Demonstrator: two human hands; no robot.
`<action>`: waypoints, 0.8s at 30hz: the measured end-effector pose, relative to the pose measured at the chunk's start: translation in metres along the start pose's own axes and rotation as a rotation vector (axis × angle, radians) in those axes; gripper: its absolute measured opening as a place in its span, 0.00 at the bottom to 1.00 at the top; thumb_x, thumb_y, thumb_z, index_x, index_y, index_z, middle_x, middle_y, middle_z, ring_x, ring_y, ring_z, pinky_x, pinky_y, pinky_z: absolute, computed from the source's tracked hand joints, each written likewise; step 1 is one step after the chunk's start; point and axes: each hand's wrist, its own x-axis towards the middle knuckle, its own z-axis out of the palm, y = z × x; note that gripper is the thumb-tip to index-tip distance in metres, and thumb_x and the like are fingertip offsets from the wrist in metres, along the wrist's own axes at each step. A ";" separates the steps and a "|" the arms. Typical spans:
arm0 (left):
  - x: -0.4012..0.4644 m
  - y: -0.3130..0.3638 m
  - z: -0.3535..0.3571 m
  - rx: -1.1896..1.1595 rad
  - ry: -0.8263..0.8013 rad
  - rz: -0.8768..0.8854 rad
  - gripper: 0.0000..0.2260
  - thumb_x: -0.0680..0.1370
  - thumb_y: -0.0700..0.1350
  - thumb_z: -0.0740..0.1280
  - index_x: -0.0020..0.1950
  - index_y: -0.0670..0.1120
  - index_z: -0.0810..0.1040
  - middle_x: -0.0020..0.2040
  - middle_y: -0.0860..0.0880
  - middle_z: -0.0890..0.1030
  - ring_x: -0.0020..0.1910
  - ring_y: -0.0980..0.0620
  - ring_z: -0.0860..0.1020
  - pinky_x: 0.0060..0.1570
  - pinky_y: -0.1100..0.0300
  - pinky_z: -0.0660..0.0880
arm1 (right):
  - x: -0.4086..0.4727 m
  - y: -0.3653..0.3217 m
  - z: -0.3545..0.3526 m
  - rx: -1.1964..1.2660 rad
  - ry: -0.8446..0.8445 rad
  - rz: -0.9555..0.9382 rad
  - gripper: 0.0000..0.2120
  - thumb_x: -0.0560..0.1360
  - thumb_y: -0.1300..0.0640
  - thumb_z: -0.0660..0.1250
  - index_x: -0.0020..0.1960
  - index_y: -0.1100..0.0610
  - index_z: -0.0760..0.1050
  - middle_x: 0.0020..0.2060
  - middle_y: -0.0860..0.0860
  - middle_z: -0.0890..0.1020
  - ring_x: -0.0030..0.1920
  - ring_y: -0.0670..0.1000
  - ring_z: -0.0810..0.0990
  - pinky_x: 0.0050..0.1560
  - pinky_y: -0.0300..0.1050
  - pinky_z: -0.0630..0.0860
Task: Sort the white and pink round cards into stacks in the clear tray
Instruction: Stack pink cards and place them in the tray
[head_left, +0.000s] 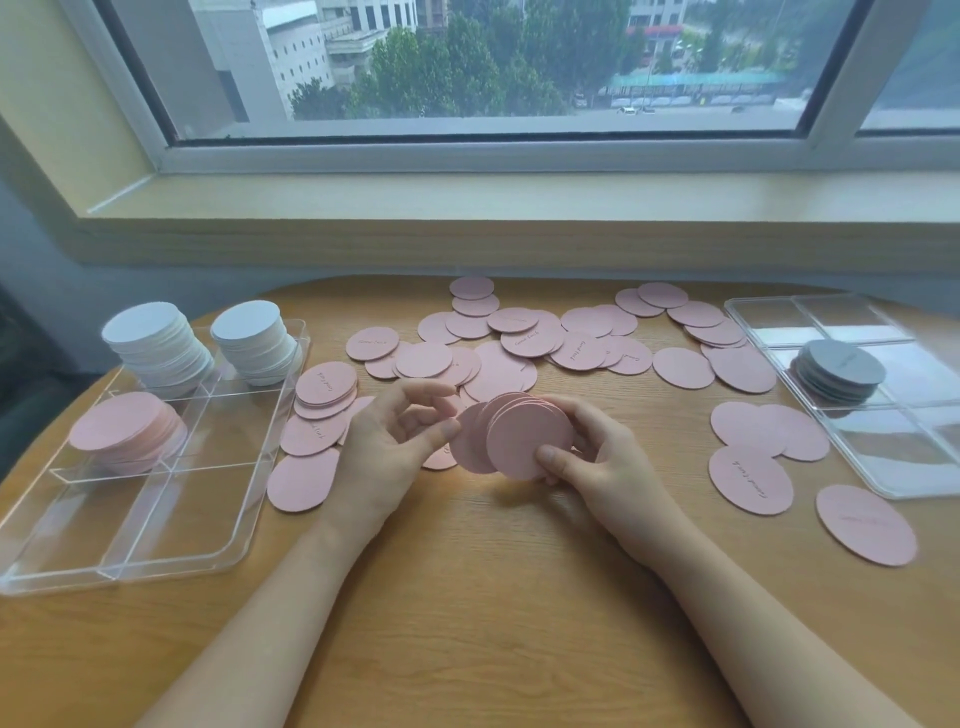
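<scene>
Over the near middle of the wooden table (467, 597), the right hand (597, 462) grips a fanned bundle of pink cards (519, 436), thumb pressed on the front card and fingers curled behind, mostly hidden by the cards. The left hand (387, 447) sits just beside the bundle's left edge with its fingers loosely curled; its thumb tip meets the outermost card, but whether it truly pinches that card cannot be told, since the fingertips overlap the loose cards behind.

The clear tray (218, 545) lies at the left, its near left corner cut off by the frame edge. Its far compartments hold two white stacks (156, 338), and a pink stack (124, 431) fills the left middle compartment. The dividers are transparent and hard to trace.

Loose pink cards (509, 338) scatter across the far middle and right of the table, overlapping; some carry faint script too small to read surely. At the right, a second clear tray (909, 467), cut off by the frame edge, holds a grey stack (839, 371). A window (493, 62) runs along the far wall
</scene>
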 end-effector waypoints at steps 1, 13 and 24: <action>0.000 0.000 0.001 -0.021 -0.007 -0.005 0.15 0.75 0.31 0.73 0.55 0.47 0.81 0.45 0.51 0.84 0.46 0.51 0.82 0.54 0.58 0.77 | 0.000 0.000 0.000 -0.004 -0.006 -0.001 0.22 0.76 0.70 0.69 0.66 0.52 0.76 0.55 0.50 0.84 0.53 0.55 0.82 0.46 0.48 0.80; -0.006 -0.002 0.000 0.209 -0.124 0.127 0.11 0.79 0.38 0.72 0.58 0.50 0.84 0.55 0.55 0.82 0.52 0.51 0.83 0.53 0.58 0.78 | -0.002 -0.002 0.010 -0.362 0.015 -0.153 0.30 0.73 0.68 0.72 0.69 0.44 0.74 0.61 0.37 0.79 0.59 0.39 0.77 0.55 0.31 0.71; -0.017 -0.006 0.006 0.447 -0.155 0.181 0.22 0.75 0.40 0.76 0.66 0.57 0.77 0.58 0.55 0.82 0.54 0.56 0.82 0.52 0.60 0.82 | -0.001 0.003 0.012 -0.507 -0.032 -0.259 0.33 0.75 0.65 0.71 0.76 0.48 0.68 0.56 0.42 0.76 0.51 0.37 0.74 0.52 0.29 0.66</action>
